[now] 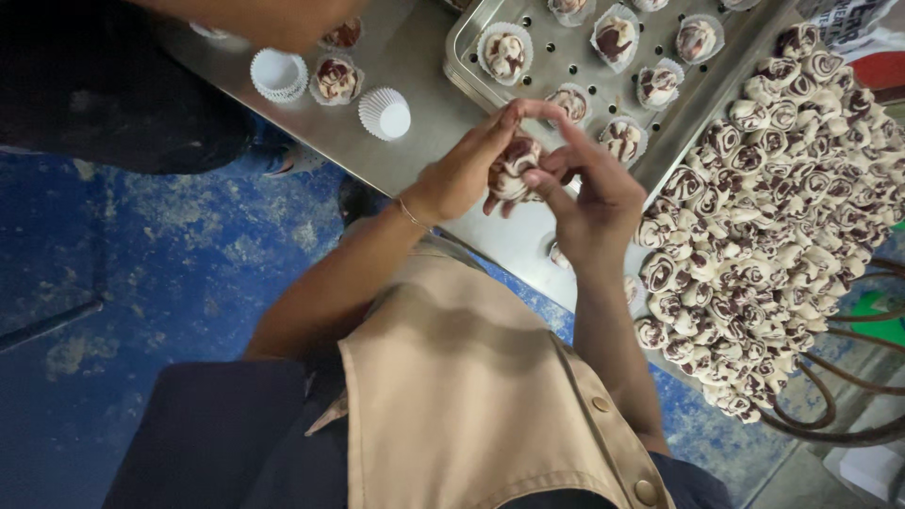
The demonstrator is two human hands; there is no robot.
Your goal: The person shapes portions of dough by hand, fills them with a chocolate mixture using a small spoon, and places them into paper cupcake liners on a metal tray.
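Dough swirl: left hand and right hand are both gripping it, shaping; next calling for a paper cup at 10 o'clock on worktop.

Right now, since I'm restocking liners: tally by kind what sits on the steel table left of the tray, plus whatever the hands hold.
Empty white liner stacks: 2 plainly in view
Filled cups: 2
Swirled dough piece, held between left hand and right hand: 1
Total: 5
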